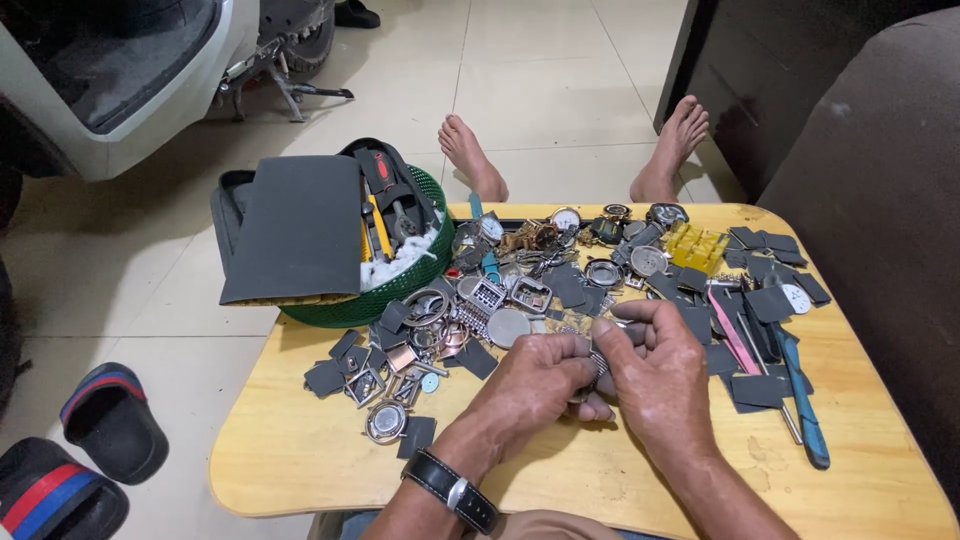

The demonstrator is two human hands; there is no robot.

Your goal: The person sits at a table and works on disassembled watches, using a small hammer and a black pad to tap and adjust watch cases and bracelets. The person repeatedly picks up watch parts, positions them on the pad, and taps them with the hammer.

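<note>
Hands meet over a low wooden table (300, 450) strewn with watch cases, dials and dark sandpaper scraps: the left hand (535, 385) and right hand (655, 375) both close their fingers on a small metal watch part (598, 362) held between them, just above the tabletop, near a green basket (400, 285) of tools.

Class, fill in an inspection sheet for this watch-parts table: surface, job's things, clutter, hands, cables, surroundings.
Surface: low wooden table, bare at the near edge.
Job's things: small metal part held between both hands.
Clutter: watch cases, dark pads, yellow box, blue tool.
Hands: left hand and right hand both closed on the part.
Cables: nothing seen.
Surroundings: green basket of tools, sandals, tiled floor.
</note>
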